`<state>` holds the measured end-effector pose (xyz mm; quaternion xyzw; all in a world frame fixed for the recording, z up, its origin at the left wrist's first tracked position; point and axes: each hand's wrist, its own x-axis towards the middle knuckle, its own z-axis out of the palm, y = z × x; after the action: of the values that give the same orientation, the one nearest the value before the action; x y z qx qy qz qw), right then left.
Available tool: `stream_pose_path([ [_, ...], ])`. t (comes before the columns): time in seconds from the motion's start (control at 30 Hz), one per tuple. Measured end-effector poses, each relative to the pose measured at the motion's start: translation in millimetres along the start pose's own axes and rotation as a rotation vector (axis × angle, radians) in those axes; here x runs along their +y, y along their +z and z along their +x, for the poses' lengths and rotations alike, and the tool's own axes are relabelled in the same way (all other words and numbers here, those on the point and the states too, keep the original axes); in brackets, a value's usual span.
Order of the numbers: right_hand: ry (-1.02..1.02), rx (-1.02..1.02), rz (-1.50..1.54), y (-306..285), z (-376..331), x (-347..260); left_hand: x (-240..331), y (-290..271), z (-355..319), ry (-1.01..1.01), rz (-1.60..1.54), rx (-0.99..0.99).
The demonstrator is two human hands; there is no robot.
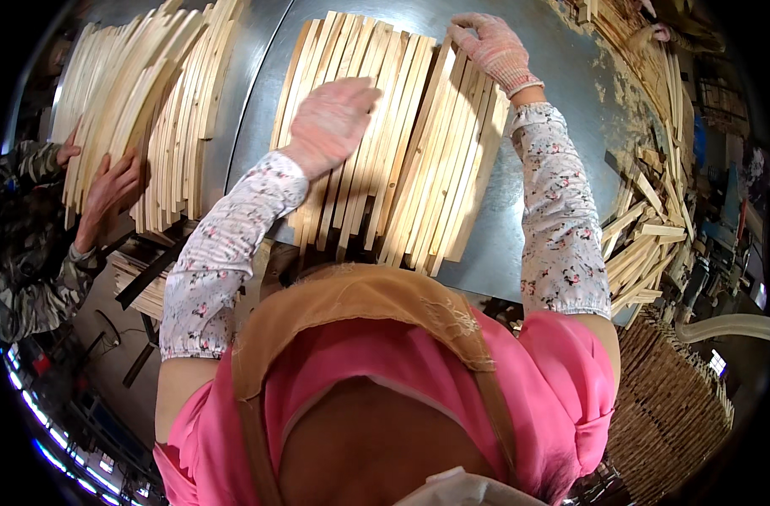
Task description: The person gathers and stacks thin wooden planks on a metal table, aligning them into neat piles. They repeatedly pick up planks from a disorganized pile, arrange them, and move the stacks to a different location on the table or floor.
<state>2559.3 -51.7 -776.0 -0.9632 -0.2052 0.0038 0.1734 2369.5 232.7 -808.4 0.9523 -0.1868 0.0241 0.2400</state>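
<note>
Pale wooden strips point(351, 160) lie side by side on the metal table in front of me, their ends uneven. A second bunch of strips point(446, 160) lies against them on the right, slightly angled, with a dark gap between. My left hand point(333, 122), in a pinkish glove and blurred, is over the left bunch with its fingers stretched out. At the far end of the right bunch is my right hand point(490, 52), in a knitted glove. Its thumb and fingers close on the end of a wooden strip point(436, 93) at that bunch's left edge.
Left of a seam in the metal table point(263, 51), a co-worker's hands point(107, 190) hold a bundle of strips point(119, 110) beside another stack point(178, 143). Sawdust point(608, 76) covers the table's right side. Offcuts point(646, 244) are heaped at right, above a large wood stack point(667, 405).
</note>
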Motion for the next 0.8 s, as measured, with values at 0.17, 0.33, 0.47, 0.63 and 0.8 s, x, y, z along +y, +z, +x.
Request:
stream_pose_path([
  [0.17,0.035,-0.06,0.637,-34,5,-2,58,-14,67,0.671,0.303,-0.156],
  [0.33,-0.032,-0.071,0.035,-24,10,19,75,-93,111,0.861,0.794,-0.304],
  [0.47,-0.007,-0.284,-0.117,12,-14,38,47,-149,102,0.454,0.691,-0.273],
  [0.63,-0.137,-0.014,-0.148,30,-37,45,7,-157,30,0.146,0.492,-0.172],
  [0.8,-0.171,0.094,-0.148,18,-57,6,-28,-127,-49,-0.564,0.202,-0.154],
])
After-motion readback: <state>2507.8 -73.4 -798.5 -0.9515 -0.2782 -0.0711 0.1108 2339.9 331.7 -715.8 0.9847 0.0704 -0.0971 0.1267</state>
